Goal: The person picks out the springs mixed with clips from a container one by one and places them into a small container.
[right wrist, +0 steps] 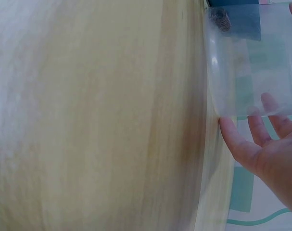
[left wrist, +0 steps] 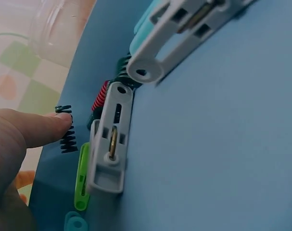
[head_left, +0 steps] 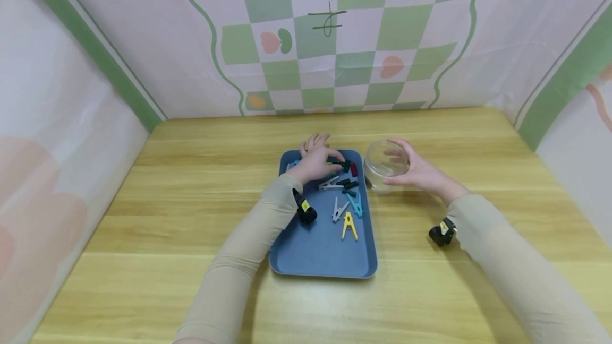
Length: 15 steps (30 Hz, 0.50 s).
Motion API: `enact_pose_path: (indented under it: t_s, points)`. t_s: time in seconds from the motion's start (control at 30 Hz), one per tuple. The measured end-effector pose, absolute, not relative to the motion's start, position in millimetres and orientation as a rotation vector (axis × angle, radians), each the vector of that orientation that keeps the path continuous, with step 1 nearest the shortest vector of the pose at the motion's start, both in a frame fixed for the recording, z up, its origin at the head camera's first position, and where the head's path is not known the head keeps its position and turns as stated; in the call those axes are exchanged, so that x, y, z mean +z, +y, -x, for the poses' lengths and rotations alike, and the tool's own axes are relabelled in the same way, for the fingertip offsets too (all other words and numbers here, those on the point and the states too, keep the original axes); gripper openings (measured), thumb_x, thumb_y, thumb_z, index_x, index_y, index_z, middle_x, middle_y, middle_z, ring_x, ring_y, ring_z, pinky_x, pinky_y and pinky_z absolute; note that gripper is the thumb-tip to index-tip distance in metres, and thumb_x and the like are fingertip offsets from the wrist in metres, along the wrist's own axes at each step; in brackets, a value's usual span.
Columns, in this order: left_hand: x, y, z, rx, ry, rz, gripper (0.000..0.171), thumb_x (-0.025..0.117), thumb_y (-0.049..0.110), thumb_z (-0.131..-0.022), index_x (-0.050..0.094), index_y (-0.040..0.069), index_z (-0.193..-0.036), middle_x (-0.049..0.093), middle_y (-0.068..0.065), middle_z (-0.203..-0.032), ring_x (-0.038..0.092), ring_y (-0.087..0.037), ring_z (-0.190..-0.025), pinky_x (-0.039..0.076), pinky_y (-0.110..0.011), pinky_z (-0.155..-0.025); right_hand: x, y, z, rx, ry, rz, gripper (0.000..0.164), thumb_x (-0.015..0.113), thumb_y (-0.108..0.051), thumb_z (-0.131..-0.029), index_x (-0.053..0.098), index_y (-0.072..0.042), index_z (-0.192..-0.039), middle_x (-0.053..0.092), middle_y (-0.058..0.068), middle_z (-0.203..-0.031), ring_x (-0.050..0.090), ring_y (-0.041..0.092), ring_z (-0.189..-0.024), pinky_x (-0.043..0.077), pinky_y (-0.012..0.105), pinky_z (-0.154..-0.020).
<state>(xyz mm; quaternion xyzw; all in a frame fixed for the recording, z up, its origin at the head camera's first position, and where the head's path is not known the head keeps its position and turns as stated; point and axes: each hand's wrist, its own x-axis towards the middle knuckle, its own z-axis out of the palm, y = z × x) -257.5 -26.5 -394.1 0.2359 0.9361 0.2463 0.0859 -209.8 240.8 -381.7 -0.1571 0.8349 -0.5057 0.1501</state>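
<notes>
My left hand (head_left: 315, 163) is over the far end of a blue tray (head_left: 315, 261). Its thumb and a finger pinch a dark coil spring (left wrist: 68, 137). My right hand (head_left: 421, 174) holds a clear jar (head_left: 382, 171) beside the tray's right edge, thumb and fingers round its side. Through the jar wall in the right wrist view, a coil spring (right wrist: 220, 20) shows low down. Near the left hand lie a red spring (left wrist: 100, 96), a grey clothespin (left wrist: 109, 144) and a green clothespin (left wrist: 82, 178).
Nearer on the tray lie a yellow clothespin (head_left: 349, 225), a blue clothespin (head_left: 356, 205) and a light grey clothespin (head_left: 339, 210). Several dark pieces (head_left: 348, 185) cluster along its right side. A wooden table (head_left: 201, 174) meets a patterned cloth (head_left: 315, 76) at the back.
</notes>
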Motion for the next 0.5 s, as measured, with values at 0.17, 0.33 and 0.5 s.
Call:
enact_pose_path:
  t_s: [0.17,0.33,0.5]
  points:
    - [-391.2,-29.8,260.6,0.831,2.779,-0.694,0.020,0.064,0.030,-0.091,0.070,0.024,-0.108,0.019,-0.013,-0.156,0.001,-0.035,-0.145,-0.001,-0.058,-0.111,-382.4,241.8,210.4,-1.461,2.394,0.452,0.101,0.074,-0.004,-0.078,0.004,-0.010,-0.150,0.024,0.027,-0.150,0.022,0.048,-0.136,0.024,0.064,-0.105]
    - [-390.4,-32.5,263.1,0.850,2.801,-0.675,0.020,0.064,0.029,-0.090,0.070,0.024,-0.109,0.020,-0.013,-0.156,0.003,-0.036,-0.145,0.000,-0.058,-0.112,-382.9,241.7,211.9,-1.465,2.389,0.458,0.101,0.074,-0.003,-0.078,0.003,-0.009,-0.150,0.023,0.028,-0.149,0.022,0.049,-0.136,0.023,0.064,-0.105]
    - [-388.2,-32.2,262.8,0.837,2.820,-0.667,0.019,0.065,0.030,-0.090,0.071,0.023,-0.107,0.020,-0.013,-0.156,0.004,-0.036,-0.145,0.001,-0.057,-0.112,-382.4,240.9,213.0,-1.456,2.388,0.456,0.106,0.075,-0.003,-0.077,-0.001,-0.009,-0.150,0.023,0.029,-0.149,0.022,0.050,-0.136,0.024,0.064,-0.105]
